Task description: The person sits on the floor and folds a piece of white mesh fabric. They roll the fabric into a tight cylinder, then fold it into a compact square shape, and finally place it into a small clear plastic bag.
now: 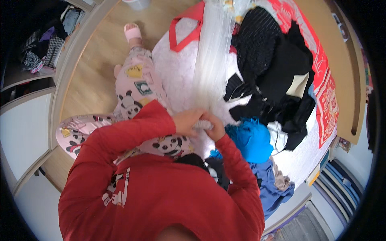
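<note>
A long strip of sheer white fabric point(213, 56) runs from the far edge of the bed down to my body, gathered into narrow folds. My left hand point(186, 121) is closed on its near end, fingers bent inward. Beside it, my right hand point(216, 127) curls round the same bunched end, where a pale ribbed roll point(202, 125) shows between the hands. To the right of my right hand lies a bright blue fringed scarf point(252, 139). Some fingertips are hidden behind the hands and fabric.
The pale bedspread point(173, 60) carries a heap of black clothes point(277, 60), a red strap point(173, 35), a red patterned cloth point(326, 104) and dark blue clothing point(275, 193). An open wardrobe point(40, 52) stands left. Wooden bed boards point(345, 80) rise at right.
</note>
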A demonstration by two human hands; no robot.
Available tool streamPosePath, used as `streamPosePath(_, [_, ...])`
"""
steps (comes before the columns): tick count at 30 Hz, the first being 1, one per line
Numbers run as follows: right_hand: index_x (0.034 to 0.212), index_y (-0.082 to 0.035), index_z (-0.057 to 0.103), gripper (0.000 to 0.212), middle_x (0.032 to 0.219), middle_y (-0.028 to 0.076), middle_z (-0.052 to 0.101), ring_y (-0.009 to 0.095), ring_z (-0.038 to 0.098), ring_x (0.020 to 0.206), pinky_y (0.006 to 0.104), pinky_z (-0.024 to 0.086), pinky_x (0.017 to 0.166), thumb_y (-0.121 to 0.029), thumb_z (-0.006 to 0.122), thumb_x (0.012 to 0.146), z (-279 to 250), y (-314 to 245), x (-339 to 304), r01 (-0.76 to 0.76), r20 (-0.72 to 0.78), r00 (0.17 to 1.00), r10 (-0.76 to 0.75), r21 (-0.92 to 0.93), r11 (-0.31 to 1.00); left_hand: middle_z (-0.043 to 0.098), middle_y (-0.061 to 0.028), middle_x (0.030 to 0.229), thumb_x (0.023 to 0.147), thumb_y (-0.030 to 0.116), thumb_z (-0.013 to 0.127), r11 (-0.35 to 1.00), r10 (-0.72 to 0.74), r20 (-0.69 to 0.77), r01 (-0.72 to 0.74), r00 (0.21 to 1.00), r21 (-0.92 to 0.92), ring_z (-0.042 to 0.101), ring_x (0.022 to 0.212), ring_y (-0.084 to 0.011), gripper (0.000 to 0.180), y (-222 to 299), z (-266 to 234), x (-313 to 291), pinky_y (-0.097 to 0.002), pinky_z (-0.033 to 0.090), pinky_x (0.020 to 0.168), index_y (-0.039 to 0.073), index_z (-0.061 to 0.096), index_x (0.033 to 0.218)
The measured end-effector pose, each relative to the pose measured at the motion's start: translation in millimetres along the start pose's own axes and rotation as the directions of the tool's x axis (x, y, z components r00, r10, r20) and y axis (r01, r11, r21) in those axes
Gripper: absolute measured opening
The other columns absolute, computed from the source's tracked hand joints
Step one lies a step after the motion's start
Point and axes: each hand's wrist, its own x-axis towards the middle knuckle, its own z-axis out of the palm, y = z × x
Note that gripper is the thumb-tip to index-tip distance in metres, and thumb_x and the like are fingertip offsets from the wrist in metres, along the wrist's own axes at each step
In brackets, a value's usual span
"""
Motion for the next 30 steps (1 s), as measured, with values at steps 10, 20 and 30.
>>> streamPosePath(10, [0.102,-0.001,0.056,0.025,0.093,0.004,0.060,0.011,0.055,0.083,0.0255,0.044,0.075,-0.012,0.059,0.080,-7.6,34.2,23.1,-0.412,0.003,0.894,0.449,0.401,0.818,0.060,-0.0123,0.086,0.073,0.009,0.059,0.895,-0.358,-0.039,0.331,0.933,-0.299,0.058,0.078,-0.0187,0.032,-69.2,19.3,28.8,-0.0290,0.045,0.071,-0.002,0.051,0.102])
streamPosePath(20, [0.091,-0.001,0.060,0.025,0.077,0.005,0.060,0.009,0.054,0.067,0.0247,0.044,0.060,-0.022,0.064,0.078,0.0,35.5,30.7,-0.379,-0.212,0.900,0.380,0.049,0.924,0.058,-0.0094,0.076,0.072,0.007,0.061,0.732,-0.610,0.058,0.589,0.791,-0.342,0.057,0.070,-0.0157,0.028,-58.6,1.4,39.1,-0.0295,0.046,0.059,-0.003,0.050,0.096])
streamPosePath(30, [0.083,-0.004,0.059,0.019,0.075,0.006,0.060,0.013,0.056,0.070,0.0266,0.044,0.060,-0.017,0.066,0.071,-3.9,26.6,23.4,-0.305,-0.151,0.936,0.319,0.106,0.946,0.055,-0.0103,0.081,0.064,0.007,0.068,0.886,-0.405,-0.164,0.341,0.900,-0.314,0.056,0.074,-0.0183,0.035,-47.5,5.5,26.7,-0.0306,0.046,0.063,0.003,0.048,0.092])
